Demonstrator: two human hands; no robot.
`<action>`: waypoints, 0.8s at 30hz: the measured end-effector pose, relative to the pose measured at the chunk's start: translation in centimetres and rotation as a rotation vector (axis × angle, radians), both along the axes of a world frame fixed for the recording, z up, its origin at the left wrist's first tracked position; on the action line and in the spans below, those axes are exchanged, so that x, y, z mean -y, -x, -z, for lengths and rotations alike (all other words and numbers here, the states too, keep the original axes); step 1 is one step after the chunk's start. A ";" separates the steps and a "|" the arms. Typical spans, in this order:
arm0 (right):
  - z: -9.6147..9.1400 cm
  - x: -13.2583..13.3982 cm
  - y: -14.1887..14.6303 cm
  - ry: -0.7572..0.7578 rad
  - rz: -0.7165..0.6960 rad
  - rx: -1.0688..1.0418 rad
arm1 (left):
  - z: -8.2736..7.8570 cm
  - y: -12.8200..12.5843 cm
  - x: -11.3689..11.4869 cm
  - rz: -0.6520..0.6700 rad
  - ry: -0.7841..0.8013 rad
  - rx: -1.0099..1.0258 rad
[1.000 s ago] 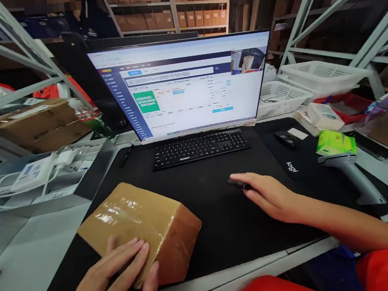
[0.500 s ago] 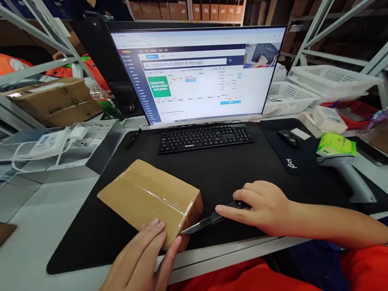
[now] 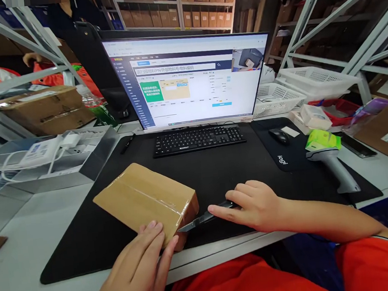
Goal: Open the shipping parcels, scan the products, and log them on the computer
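A taped brown cardboard box (image 3: 144, 200) lies on the black desk mat (image 3: 86, 238) in front of me. My left hand (image 3: 137, 272) rests flat on the box's near corner, fingers stretched out. My right hand (image 3: 252, 204) grips a utility knife (image 3: 204, 217), index finger along its spine. The blade tip touches the box's right end near the taped seam.
A keyboard (image 3: 198, 139) and a lit monitor (image 3: 187, 79) stand behind the box. A mouse (image 3: 278, 136) and a grey barcode scanner (image 3: 331, 162) with a green box lie to the right, white baskets (image 3: 311, 81) beyond. Another cardboard box (image 3: 44, 109) and a person in orange are at the far left.
My right hand picked up the knife from the mat and brought its blade to the box's right end. The box shifted under my left hand; the view shifted slightly.
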State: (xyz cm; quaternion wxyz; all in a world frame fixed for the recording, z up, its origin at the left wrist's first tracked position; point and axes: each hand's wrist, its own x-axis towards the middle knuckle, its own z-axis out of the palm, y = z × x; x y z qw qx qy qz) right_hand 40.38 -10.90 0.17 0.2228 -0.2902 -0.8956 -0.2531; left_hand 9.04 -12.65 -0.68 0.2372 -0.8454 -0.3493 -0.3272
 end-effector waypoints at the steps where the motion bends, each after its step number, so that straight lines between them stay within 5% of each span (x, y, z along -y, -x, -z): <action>1: 0.1 0.0 0.1 -0.011 -0.004 -0.006 | 0.0 0.0 0.0 -0.001 -0.003 0.000; 6: 0.4 -0.8 -1.0 -0.028 0.069 0.004 | 0.2 0.3 0.0 0.010 -0.034 -0.041; 13: 0.3 -3.6 -7.3 0.190 0.590 -0.086 | 0.7 1.1 0.2 0.084 -0.110 -0.106; 18: -3.3 -4.3 -4.6 0.598 0.352 -0.363 | 1.1 3.3 -2.0 0.109 0.084 0.070; 24: -9.0 -8.6 6.9 0.777 -0.055 -0.163 | 1.7 7.7 -7.0 0.110 0.165 0.067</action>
